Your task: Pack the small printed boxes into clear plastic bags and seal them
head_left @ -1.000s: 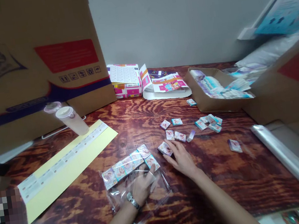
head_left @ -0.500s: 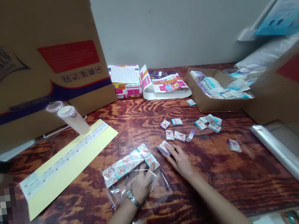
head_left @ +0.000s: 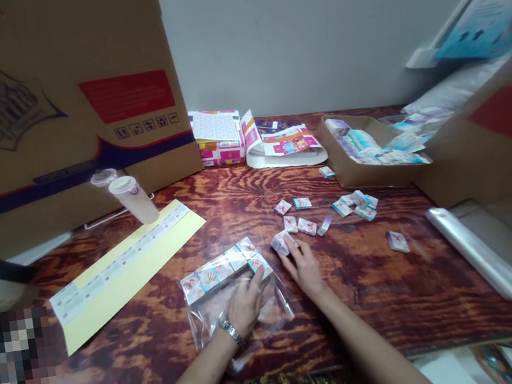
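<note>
R hand moved onto small box, pinching it, L hand spread on box row, clear bag under

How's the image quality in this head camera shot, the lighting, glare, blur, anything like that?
In the head view, the light is dim and warm, with a soft sheen on the wooden table; the small boxes in the clear plastic bag look fairly sharp; the cardboard box and plastic sleeve at right are blurred; a pixelated patch hides the lower left.

Cardboard carton: script logo, not clearly legible
</note>
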`<state>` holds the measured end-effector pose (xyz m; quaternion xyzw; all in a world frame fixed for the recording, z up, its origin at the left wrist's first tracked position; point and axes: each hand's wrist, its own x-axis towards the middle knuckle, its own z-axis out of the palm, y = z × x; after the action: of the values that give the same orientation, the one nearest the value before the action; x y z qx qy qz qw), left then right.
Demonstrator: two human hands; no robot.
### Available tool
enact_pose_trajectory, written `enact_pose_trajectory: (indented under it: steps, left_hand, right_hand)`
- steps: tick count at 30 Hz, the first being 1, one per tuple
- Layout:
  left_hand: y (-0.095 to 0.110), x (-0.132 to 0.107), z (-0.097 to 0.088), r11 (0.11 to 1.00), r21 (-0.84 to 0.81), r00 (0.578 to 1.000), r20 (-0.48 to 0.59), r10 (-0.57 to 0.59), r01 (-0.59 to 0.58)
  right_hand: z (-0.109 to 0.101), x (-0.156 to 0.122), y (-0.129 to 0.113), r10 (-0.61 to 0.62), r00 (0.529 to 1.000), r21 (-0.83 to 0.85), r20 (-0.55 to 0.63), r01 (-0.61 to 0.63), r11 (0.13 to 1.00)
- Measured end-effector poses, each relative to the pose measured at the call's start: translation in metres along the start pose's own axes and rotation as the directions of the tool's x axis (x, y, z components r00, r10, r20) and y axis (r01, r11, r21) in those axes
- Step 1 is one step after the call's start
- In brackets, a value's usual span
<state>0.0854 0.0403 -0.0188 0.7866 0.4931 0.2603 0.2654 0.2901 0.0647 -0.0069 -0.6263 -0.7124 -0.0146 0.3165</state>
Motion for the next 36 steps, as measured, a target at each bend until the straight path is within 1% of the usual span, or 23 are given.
enact_pose_trajectory:
  steps: [2, 3, 5, 6, 8, 10, 12, 14, 17, 20, 22, 25, 28, 31, 33, 36]
  left_hand:
    - [0.004, -0.006, -0.004, 0.998, 0.01, 0.998, -0.018, 0.065, -0.065]
    - [0.006, -0.009, -0.006, 0.995, 0.029, 0.995, -0.02, 0.096, -0.095]
    - [0.009, -0.016, -0.013, 0.993, 0.05, 0.993, -0.048, 0.109, -0.106]
    - [0.011, -0.019, -0.017, 0.993, 0.057, 0.993, -0.063, 0.103, -0.1]
    - [0.012, -0.024, -0.025, 0.996, 0.06, 0.993, -0.093, 0.071, -0.066]
    - [0.013, -0.027, -0.034, 0.999, 0.044, 0.994, -0.108, 0.031, -0.027]
    - [0.013, -0.028, -0.041, 1.0, 0.008, 0.994, -0.109, -0.014, 0.015]
    - [0.013, -0.029, -0.045, 0.998, -0.039, 0.992, -0.114, -0.057, 0.053]
    - [0.013, -0.03, -0.047, 0.99, -0.104, 0.983, -0.149, -0.105, 0.09]
    - [0.015, -0.033, -0.044, 0.989, -0.116, 0.968, -0.221, -0.115, 0.091]
    - [0.016, -0.035, -0.042, 0.995, -0.084, 0.96, -0.268, -0.08, 0.06]
    - [0.018, -0.041, -0.04, 1.0, -0.01, 0.957, -0.29, 0.003, -0.006]
    - [0.017, -0.047, -0.037, 0.994, 0.064, 0.963, -0.249, 0.107, -0.094]
    - [0.011, -0.049, -0.028, 0.974, 0.126, 0.966, -0.152, 0.209, -0.191]
    - [0.006, -0.045, -0.018, 0.974, 0.14, 0.976, -0.098, 0.195, -0.181]
    - [-0.003, -0.032, -0.004, 0.985, 0.147, 0.992, -0.073, 0.1, -0.088]
  right_hand:
    - [-0.023, -0.007, -0.009, -0.016, 0.999, 0.036, -0.041, 0.017, 0.999]
    - [-0.036, -0.014, -0.015, -0.04, 0.998, 0.044, -0.04, 0.041, 0.998]
    - [-0.059, -0.034, -0.029, -0.125, 0.992, 0.059, 0.004, 0.125, 0.99]
    - [-0.067, -0.046, -0.038, -0.178, 0.983, 0.066, 0.04, 0.175, 0.982]
    - [-0.073, -0.069, -0.054, -0.28, 0.953, 0.08, 0.119, 0.271, 0.959]
    - [-0.067, -0.085, -0.07, -0.334, 0.924, 0.073, 0.186, 0.326, 0.942]
    - [-0.051, -0.089, -0.081, -0.345, 0.912, 0.034, 0.223, 0.347, 0.937]
    - [-0.03, -0.085, -0.089, -0.338, 0.914, -0.025, 0.226, 0.352, 0.936]
    - [0.001, -0.071, -0.093, -0.317, 0.925, -0.11, 0.21, 0.344, 0.932]
    - [0.02, -0.06, -0.095, -0.254, 0.943, -0.148, 0.214, 0.288, 0.946]
    - [0.023, -0.057, -0.095, -0.221, 0.955, -0.135, 0.2, 0.25, 0.959]
    - [0.013, -0.061, -0.094, -0.219, 0.965, -0.101, 0.147, 0.235, 0.967]
    - [-0.001, -0.073, -0.09, -0.272, 0.957, -0.041, 0.096, 0.277, 0.96]
    - [-0.007, -0.086, -0.087, -0.378, 0.917, 0.05, 0.127, 0.375, 0.926]
    - [-0.005, -0.093, -0.085, -0.42, 0.891, 0.073, 0.174, 0.413, 0.908]
    - [0.002, -0.098, -0.084, -0.427, 0.884, 0.053, 0.19, 0.425, 0.904]
